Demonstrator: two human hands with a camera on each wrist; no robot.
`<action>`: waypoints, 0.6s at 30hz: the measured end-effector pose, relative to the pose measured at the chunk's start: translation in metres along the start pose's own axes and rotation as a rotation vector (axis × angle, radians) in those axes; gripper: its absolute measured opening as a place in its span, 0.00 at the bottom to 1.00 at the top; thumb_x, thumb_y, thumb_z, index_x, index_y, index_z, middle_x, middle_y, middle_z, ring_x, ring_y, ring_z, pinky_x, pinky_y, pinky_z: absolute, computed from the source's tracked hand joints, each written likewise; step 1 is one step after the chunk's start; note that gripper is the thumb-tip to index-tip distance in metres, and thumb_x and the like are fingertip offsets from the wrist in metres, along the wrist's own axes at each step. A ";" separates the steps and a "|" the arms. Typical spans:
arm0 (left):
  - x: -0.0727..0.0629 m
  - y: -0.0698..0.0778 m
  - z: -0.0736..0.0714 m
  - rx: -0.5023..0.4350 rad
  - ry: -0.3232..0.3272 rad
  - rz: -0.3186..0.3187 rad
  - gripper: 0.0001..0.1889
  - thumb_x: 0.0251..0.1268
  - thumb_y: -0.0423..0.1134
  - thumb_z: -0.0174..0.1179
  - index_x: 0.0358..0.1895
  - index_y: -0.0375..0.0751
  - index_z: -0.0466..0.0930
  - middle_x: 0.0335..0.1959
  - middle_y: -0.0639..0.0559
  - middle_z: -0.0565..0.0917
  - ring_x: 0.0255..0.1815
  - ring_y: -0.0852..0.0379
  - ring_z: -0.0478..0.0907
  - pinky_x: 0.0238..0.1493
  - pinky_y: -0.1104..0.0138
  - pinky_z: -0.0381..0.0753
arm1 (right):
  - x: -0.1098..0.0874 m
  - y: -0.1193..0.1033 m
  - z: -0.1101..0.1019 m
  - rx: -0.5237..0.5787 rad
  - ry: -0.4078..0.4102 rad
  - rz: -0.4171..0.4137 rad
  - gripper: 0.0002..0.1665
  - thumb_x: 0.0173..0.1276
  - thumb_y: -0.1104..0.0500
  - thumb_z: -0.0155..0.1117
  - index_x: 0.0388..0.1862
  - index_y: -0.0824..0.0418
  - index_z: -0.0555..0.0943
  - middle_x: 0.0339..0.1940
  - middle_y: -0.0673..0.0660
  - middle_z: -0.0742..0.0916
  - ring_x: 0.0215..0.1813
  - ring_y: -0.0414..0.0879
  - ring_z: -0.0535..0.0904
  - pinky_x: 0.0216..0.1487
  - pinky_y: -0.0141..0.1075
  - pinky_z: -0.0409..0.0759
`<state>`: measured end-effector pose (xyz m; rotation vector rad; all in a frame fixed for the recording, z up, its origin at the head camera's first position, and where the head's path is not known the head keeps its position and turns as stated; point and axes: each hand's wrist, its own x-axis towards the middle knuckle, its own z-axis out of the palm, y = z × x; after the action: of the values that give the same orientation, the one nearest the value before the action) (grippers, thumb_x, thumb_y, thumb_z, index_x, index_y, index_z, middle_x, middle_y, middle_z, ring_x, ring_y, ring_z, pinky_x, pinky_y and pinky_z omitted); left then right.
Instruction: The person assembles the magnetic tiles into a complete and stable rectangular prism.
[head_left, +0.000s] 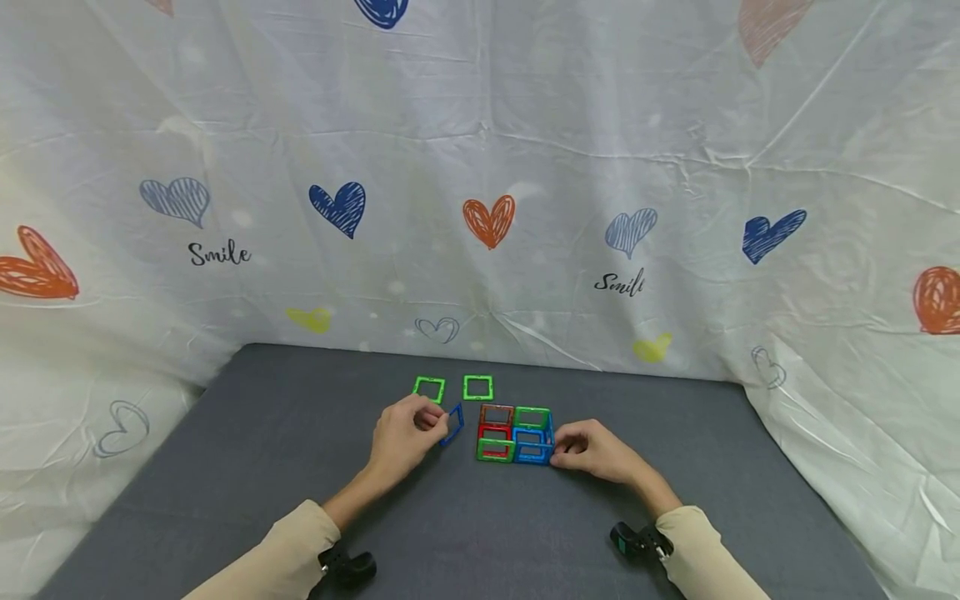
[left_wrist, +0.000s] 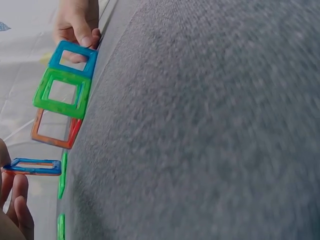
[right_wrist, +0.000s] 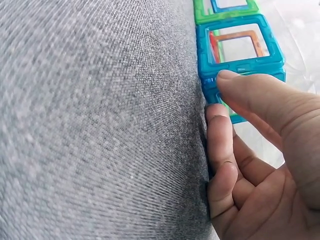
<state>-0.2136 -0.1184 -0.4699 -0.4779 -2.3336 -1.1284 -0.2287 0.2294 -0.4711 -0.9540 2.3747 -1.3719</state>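
Note:
Between my hands a low open box of square magnetic tiles stands on the dark table. Its front row has a green tile on the left and a blue tile on the right. Red and orange tiles show at the left part. My left hand pinches a loose blue magnetic tile on edge, apart from the box's left side. At the right front corner, my right hand grips the box's blue side, thumb at the front tile's edge. Part of that side is hidden by its fingers.
Two green square tiles, one at left and one at right, lie flat behind the box. The dark cloth-covered table reaches back to a white curtain printed with hearts.

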 end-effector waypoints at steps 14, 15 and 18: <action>-0.004 0.005 0.018 0.046 0.044 -0.023 0.06 0.57 0.37 0.73 0.30 0.53 0.86 0.25 0.67 0.79 0.24 0.70 0.77 0.23 0.67 0.76 | -0.001 -0.002 0.000 0.003 0.003 0.019 0.04 0.67 0.67 0.72 0.41 0.64 0.87 0.32 0.55 0.87 0.30 0.39 0.78 0.32 0.31 0.77; -0.004 0.006 0.019 0.049 0.046 -0.024 0.06 0.57 0.37 0.73 0.29 0.54 0.86 0.25 0.68 0.79 0.24 0.71 0.77 0.23 0.67 0.76 | -0.001 -0.002 0.000 0.004 0.003 0.018 0.04 0.67 0.67 0.72 0.41 0.64 0.87 0.32 0.55 0.87 0.30 0.39 0.78 0.32 0.31 0.77; -0.004 0.007 0.022 0.056 0.054 -0.028 0.07 0.57 0.37 0.73 0.29 0.55 0.85 0.26 0.68 0.79 0.24 0.71 0.77 0.23 0.68 0.76 | -0.001 -0.002 0.001 0.002 0.005 0.021 0.05 0.67 0.67 0.72 0.41 0.63 0.87 0.32 0.55 0.86 0.30 0.40 0.78 0.32 0.31 0.77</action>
<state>-0.2132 -0.0972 -0.4799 -0.3912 -2.3250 -1.0717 -0.2270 0.2287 -0.4698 -0.9232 2.3800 -1.3706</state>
